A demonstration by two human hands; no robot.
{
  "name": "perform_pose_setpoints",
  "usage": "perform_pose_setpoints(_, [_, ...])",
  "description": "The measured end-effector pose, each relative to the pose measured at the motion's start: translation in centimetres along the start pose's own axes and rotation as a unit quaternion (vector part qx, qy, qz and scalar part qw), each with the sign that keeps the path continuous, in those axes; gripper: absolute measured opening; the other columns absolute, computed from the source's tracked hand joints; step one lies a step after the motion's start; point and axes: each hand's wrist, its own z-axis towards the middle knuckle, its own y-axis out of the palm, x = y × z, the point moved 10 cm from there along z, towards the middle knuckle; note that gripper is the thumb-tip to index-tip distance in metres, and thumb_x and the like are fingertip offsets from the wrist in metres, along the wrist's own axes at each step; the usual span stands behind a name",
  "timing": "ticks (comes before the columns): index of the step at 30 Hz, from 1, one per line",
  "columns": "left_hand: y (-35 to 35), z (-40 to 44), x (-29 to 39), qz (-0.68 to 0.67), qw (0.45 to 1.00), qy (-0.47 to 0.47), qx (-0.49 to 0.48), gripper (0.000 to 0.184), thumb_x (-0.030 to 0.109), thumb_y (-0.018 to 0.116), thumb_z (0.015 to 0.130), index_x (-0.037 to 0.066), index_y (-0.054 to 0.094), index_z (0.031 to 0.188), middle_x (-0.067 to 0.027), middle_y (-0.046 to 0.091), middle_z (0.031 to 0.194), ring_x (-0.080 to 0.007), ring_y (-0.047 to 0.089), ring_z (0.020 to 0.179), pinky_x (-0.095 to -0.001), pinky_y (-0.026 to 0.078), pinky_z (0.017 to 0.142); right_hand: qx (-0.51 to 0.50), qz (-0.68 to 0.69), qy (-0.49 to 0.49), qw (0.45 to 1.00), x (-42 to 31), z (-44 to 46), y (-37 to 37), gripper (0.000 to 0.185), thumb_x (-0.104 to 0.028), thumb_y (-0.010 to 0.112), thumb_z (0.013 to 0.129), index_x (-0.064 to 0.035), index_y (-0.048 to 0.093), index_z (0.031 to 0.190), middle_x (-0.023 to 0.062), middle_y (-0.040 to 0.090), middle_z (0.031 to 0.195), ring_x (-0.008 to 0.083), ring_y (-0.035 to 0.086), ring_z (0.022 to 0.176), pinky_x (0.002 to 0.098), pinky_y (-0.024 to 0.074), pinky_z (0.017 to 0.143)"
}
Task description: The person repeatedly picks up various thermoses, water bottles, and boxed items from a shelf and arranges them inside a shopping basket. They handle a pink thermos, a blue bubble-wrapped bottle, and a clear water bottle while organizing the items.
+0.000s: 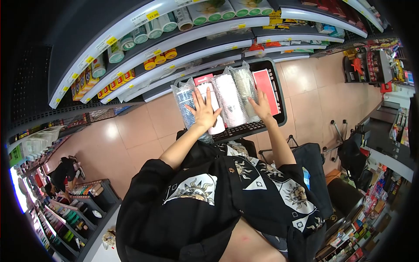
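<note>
A black basket (280,102) holds a row of packages in front of me. My left hand (203,110) lies with spread fingers on a white and pink cylinder (217,126), beside a blue bubble-wrapped package (185,101). My right hand (262,107) rests with its fingers apart between a greyish bubble-wrapped package (244,87) and a flat red and white box (265,87). Between the hands lies a pink and white bubble-wrapped package (230,100). Neither hand is closed around anything. What the wrapped packages contain cannot be made out.
Shelves with price tags (152,15) run along the far side, stocked with green-and-white rolls (168,22) and yellow boxes (87,78). Another person (64,174) bends by a low rack at the left. A black chair (352,150) stands at the right.
</note>
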Motion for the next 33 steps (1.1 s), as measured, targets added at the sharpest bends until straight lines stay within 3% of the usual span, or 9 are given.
perform_pose_setpoints(4, [-1.6, -0.1, -0.6, 0.047, 0.995, 0.029, 0.08, 0.093, 0.052, 0.059, 0.083, 0.018, 0.005, 0.15, -0.0241, -0.011, 0.152, -0.0399, -0.009, 0.141, -0.0724, -0.003, 0.1, 0.022, -0.013, -0.029, 0.999, 0.5, 0.0, 0.4, 0.07, -0.032, 0.06, 0.088, -0.0109, 0.026, 0.145, 0.0249, 0.04, 0.133, 0.0413, 0.039, 0.124, 0.0438, 0.0331, 0.104])
perform_pose_setpoints(10, [-7.2, 2.0, -2.3, -0.068, 0.983, 0.03, 0.17, 0.087, 0.043, 0.059, 0.085, 0.012, 0.01, 0.15, -0.0271, -0.009, 0.151, -0.0425, -0.006, 0.141, -0.0677, -0.008, 0.103, 0.021, -0.057, -0.041, 0.997, -0.2, 0.2, 0.4, 0.061, -0.028, 0.057, 0.09, -0.012, 0.032, 0.143, 0.0249, 0.04, 0.134, 0.0412, 0.039, 0.124, 0.0444, 0.0329, 0.104])
perform_pose_setpoints(12, [-10.6, 2.2, -1.1, -0.059, 0.979, 0.04, 0.192, 0.083, 0.035, 0.06, 0.086, 0.007, 0.013, 0.148, -0.0283, -0.003, 0.151, -0.045, 0.003, 0.14, -0.0627, 0.0, 0.108, 0.065, -0.047, -0.064, 0.995, -1.7, 0.1, -0.8, 0.058, -0.026, 0.056, 0.09, -0.0097, 0.034, 0.142, 0.0241, 0.041, 0.134, 0.0399, 0.04, 0.124, 0.0438, 0.0332, 0.104])
perform_pose_setpoints(14, [-15.9, 1.1, 2.1, -0.131, 0.925, 0.191, 0.3, 0.075, 0.026, 0.06, 0.086, 0.003, 0.019, 0.145, -0.0285, 0.006, 0.15, -0.0465, 0.015, 0.137, -0.0561, 0.012, 0.111, 0.107, -0.037, -0.079, 0.99, -3.6, 1.1, -2.6, 0.055, -0.024, 0.056, 0.091, -0.0074, 0.037, 0.14, 0.0232, 0.042, 0.134, 0.0387, 0.041, 0.123, 0.0432, 0.0335, 0.104])
perform_pose_setpoints(16, [-23.0, -1.8, 6.4, -0.14, 0.866, 0.299, 0.375, 0.062, 0.012, 0.062, 0.084, 0.0, 0.034, 0.138, -0.0265, 0.024, 0.146, -0.0441, 0.031, 0.13, -0.0501, 0.026, 0.107, 0.11, 0.023, -0.123, 0.986, -7.5, 1.6, -4.8, 0.049, -0.018, 0.055, 0.091, -0.0033, 0.04, 0.136, 0.0205, 0.045, 0.132, 0.0359, 0.043, 0.123, 0.0415, 0.0342, 0.103])
perform_pose_setpoints(20, [-33.9, -4.0, 12.4, -0.126, 0.763, 0.421, 0.474, 0.059, 0.009, 0.062, 0.082, -0.003, 0.036, 0.134, -0.0243, 0.032, 0.141, -0.0382, 0.033, 0.131, -0.0437, 0.027, 0.108, 0.179, 0.124, -0.344, 0.913, -23.4, 3.3, -13.5, 0.046, -0.003, 0.051, 0.089, 0.0022, 0.041, 0.134, 0.0183, 0.046, 0.134, 0.029, 0.048, 0.12, 0.0368, 0.0384, 0.1])
perform_pose_setpoints(24, [-42.3, 1.5, 15.8, -0.21, 0.732, 0.382, 0.523, 0.07, 0.025, 0.062, 0.087, -0.005, 0.027, 0.139, -0.0262, 0.035, 0.139, -0.0357, 0.036, 0.129, -0.0392, 0.027, 0.108, 0.289, 0.208, -0.442, 0.823, -35.7, 6.4, -21.5, 0.06, -0.008, 0.057, 0.088, 0.0043, 0.029, 0.139, 0.0212, 0.036, 0.138, 0.0313, 0.039, 0.128, 0.0392, 0.0346, 0.104])
perform_pose_setpoints(27, [-44.7, 9.1, 17.0, -0.425, 0.752, 0.343, 0.368, 0.09, 0.047, 0.056, 0.089, -0.012, 0.012, 0.141, -0.0334, 0.032, 0.139, -0.041, 0.035, 0.13, -0.0394, 0.029, 0.107, 0.318, 0.221, -0.447, 0.806, -40.2, 11.7, -23.7, 0.073, -0.017, 0.064, 0.086, 0.0051, 0.022, 0.141, 0.0238, 0.035, 0.136, 0.0338, 0.036, 0.129, 0.0406, 0.0313, 0.106])
perform_pose_setpoints(33, [-46.2, 11.2, 20.4, -0.427, 0.734, 0.432, 0.305, 0.075, 0.044, 0.054, 0.091, -0.002, 0.022, 0.14, -0.0241, 0.044, 0.133, -0.0324, 0.045, 0.124, -0.0374, 0.038, 0.099, 0.315, 0.172, -0.453, 0.816, -43.4, 15.5, -23.3, 0.086, -0.021, 0.067, 0.082, 0.0052, 0.013, 0.144, 0.0254, 0.034, 0.138, 0.0358, 0.034, 0.13, 0.0398, 0.0306, 0.106])
